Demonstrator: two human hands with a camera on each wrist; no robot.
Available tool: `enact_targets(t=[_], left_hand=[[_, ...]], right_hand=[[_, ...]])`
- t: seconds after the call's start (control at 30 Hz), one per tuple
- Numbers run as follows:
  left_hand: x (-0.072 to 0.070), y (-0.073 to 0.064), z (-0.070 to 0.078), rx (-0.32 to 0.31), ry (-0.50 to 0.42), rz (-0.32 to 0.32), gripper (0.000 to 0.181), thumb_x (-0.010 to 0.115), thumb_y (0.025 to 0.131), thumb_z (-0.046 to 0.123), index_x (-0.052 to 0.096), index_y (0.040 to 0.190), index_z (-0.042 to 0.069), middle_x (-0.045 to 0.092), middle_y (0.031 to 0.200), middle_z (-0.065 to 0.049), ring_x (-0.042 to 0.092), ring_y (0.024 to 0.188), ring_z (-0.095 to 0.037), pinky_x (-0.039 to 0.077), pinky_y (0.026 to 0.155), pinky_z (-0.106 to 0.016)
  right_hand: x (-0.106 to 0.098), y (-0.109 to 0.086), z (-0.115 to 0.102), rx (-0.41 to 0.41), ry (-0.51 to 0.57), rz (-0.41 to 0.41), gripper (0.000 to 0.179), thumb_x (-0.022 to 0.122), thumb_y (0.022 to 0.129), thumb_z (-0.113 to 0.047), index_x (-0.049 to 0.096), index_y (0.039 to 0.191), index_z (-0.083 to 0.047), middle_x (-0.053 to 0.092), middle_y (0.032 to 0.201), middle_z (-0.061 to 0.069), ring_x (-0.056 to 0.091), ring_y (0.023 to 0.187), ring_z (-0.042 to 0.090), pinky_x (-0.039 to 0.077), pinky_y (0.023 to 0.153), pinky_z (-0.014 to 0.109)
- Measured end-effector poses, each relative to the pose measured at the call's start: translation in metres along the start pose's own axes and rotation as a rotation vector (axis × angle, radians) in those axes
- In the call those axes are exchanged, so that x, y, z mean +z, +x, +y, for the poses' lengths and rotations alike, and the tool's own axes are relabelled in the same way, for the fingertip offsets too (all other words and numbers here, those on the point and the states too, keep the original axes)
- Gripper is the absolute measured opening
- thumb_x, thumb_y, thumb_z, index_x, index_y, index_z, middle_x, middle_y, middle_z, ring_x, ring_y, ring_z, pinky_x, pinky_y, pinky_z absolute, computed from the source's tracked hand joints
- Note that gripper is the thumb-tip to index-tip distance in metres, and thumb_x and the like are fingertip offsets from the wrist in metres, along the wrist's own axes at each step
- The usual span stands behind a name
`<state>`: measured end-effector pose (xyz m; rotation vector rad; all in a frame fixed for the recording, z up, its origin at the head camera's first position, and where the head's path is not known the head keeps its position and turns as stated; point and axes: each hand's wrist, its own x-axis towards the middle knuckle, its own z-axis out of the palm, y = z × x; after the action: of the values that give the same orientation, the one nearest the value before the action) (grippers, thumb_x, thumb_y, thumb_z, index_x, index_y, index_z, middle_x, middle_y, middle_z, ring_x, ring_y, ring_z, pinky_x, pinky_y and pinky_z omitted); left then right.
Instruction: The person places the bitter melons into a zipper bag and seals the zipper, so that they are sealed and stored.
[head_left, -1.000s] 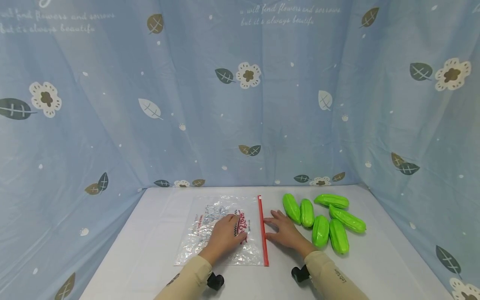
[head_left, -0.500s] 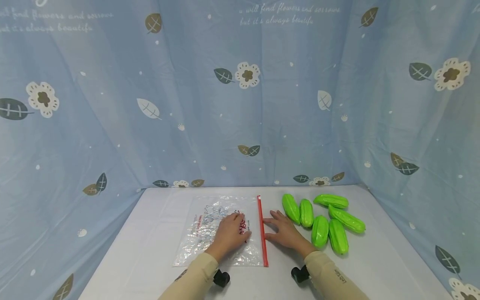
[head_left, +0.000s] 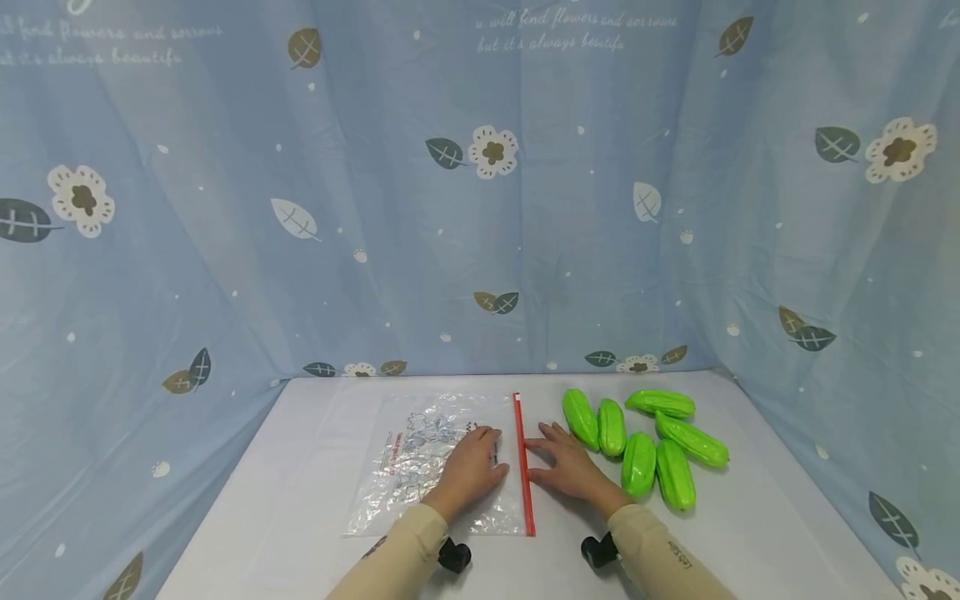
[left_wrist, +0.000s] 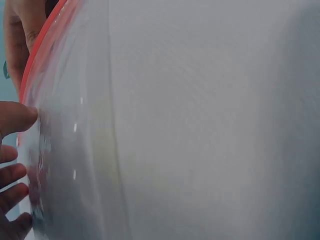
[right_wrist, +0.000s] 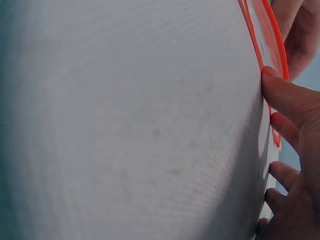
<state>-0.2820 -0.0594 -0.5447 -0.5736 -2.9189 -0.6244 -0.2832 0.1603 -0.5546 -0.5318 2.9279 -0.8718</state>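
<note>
A clear plastic zip bag [head_left: 375,500] with blue and red print lies flat, its red zip strip [head_left: 524,475] along the right side. My left hand [head_left: 469,468] rests on the bag just left of that strip, fingers spread and slightly bent. From the other side, my right hand [head_left: 572,471] touches the strip with thumb and forefinger held apart. The right wrist view shows the right thumb [right_wrist: 290,97] right at the red edge. In the left wrist view, the left fingertips [left_wrist: 17,192] meet the film, with the right hand beyond the strip.
Several bright green, ridged, oblong vegetables [head_left: 639,465] lie right of my right hand, some touching each other. They are on a white-covered table [head_left: 277,492]. A blue printed curtain [head_left: 390,208] hangs behind the table and along both sides.
My left hand has slid to the right across the bag, toward the red strip, covering more of the red print. The right hand stays at the strip and the bag keeps its place.
</note>
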Motion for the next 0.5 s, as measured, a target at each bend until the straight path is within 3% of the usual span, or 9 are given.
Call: enact_targets(t=[0.33, 0.5], left_hand=[[0.012, 0.008, 0.008, -0.035, -0.035, 0.068, 0.053, 0.072, 0.092, 0.039, 0.064, 0.133, 0.006, 0.061, 0.134, -0.013, 0.057, 0.126, -0.032, 0.044, 0.110, -0.048], [0.012, 0.010, 0.014, -0.057, -0.064, 0.076, 0.058, 0.072, 0.092, 0.045, 0.064, 0.132, 0.005, 0.061, 0.132, -0.015, 0.056, 0.126, -0.034, 0.040, 0.111, -0.055]], right_hand=[[-0.003, -0.001, -0.002, -0.020, -0.005, 0.010, 0.054, 0.079, 0.088, -0.036, 0.066, 0.137, -0.018, 0.041, 0.158, 0.018, 0.024, 0.150, 0.044, 0.021, 0.117, 0.068], [-0.002, 0.000, -0.001, -0.024, -0.008, 0.014, 0.054, 0.079, 0.088, -0.035, 0.066, 0.137, -0.019, 0.042, 0.158, 0.017, 0.024, 0.150, 0.044, 0.020, 0.118, 0.067]])
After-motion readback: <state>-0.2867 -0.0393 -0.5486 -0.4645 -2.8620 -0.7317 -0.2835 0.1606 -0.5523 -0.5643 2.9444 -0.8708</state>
